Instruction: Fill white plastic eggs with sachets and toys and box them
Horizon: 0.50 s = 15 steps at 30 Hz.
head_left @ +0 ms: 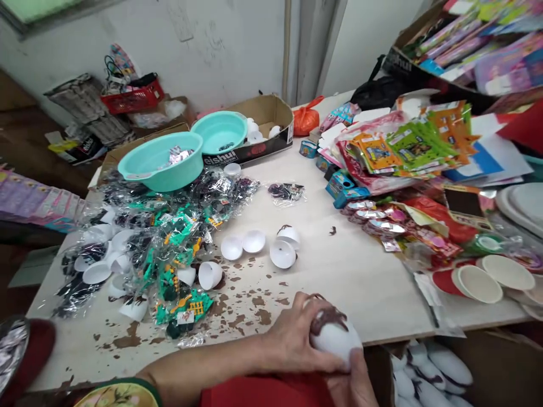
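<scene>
A white plastic egg (337, 341) with a brown, dripping-look patch on its upper side is held at the table's front edge. My left hand (297, 333) wraps round its left side, fingers over the top. From the lower right my right hand (358, 379) grips the same egg, thumb against its end; its other fingers are mostly hidden. Open white egg halves (282, 254) and another pair of halves (253, 241) lie on the table beyond my hands. Clear bags of green and orange plastic parts (184, 305) lie to the left.
Turquoise basins (163, 164) and a cardboard box (275, 116) stand at the back. Colourful packets (407, 144) and paper cups (479, 284) crowd the right side. Below the front edge, a carton holds several brown-patched eggs (445, 364). Brown flakes (261, 316) litter the tabletop.
</scene>
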Motion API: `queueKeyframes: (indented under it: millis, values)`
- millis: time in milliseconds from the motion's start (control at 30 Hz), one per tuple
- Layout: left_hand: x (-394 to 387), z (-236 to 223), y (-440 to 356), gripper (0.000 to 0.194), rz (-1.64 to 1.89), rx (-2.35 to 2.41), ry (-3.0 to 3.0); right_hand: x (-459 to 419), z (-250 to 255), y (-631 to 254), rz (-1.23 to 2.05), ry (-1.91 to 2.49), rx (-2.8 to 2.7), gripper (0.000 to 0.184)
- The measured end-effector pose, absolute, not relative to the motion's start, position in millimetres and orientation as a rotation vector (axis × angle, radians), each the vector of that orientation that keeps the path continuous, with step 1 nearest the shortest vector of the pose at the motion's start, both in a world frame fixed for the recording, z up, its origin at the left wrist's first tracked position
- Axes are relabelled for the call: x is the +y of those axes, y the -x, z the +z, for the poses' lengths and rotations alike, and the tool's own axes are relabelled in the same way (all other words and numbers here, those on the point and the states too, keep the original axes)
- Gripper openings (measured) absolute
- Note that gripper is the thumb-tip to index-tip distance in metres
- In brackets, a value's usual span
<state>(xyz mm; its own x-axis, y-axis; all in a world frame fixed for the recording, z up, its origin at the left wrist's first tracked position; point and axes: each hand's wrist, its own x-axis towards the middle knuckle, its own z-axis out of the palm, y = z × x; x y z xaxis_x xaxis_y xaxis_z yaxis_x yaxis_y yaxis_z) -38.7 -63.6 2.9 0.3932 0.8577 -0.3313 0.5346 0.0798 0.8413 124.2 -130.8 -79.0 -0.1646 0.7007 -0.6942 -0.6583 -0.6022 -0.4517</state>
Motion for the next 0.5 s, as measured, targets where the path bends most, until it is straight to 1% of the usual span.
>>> queueKeyframes:
  millis: [67, 167, 200, 267, 300, 333, 367, 433, 467, 500]
  values:
    - [-59, 3, 41, 0.076, 0.373, 1.092, -1.782, -134, -81, -127, 1.913, 1.112, -0.031, 0.065]
    - [-51, 5, 41, 0.072, 0.319, 0.878, -1.926, -135, -78, -132, 1.945, 1.077, -0.011, 0.069]
    - [-49, 4, 41, 0.077, 0.314, 0.845, -1.923, -134, -76, -133, 1.922, 1.092, 0.007, 0.068]
    - [-47, -7, 44, 0.091, 0.358, 0.863, -1.883, -133, -75, -137, 1.841, 1.155, 0.076, 0.063]
    - [-46, -15, 50, 0.097, 0.405, 0.932, -1.868, -133, -77, -141, 1.787, 1.202, 0.121, 0.06]
    - [-45, -26, 59, 0.096, 0.461, 1.065, -1.862, -133, -79, -148, 1.731, 1.252, 0.168, 0.058]
    - [-43, -37, 72, 0.089, 0.506, 1.256, -1.863, -135, -83, -156, 1.667, 1.303, 0.217, 0.056]
    - [-37, -61, 106, 0.06, 0.506, 1.81, -1.885, -140, -95, -181, 1.487, 1.397, 0.312, 0.052]
    - [-33, -73, 126, 0.053, 0.401, 2.077, -1.885, -143, -102, -196, 1.378, 1.431, 0.354, 0.05]
    - [-28, -83, 144, 0.051, 0.25, 2.265, -1.877, -147, -110, -212, 1.274, 1.463, 0.39, 0.047]
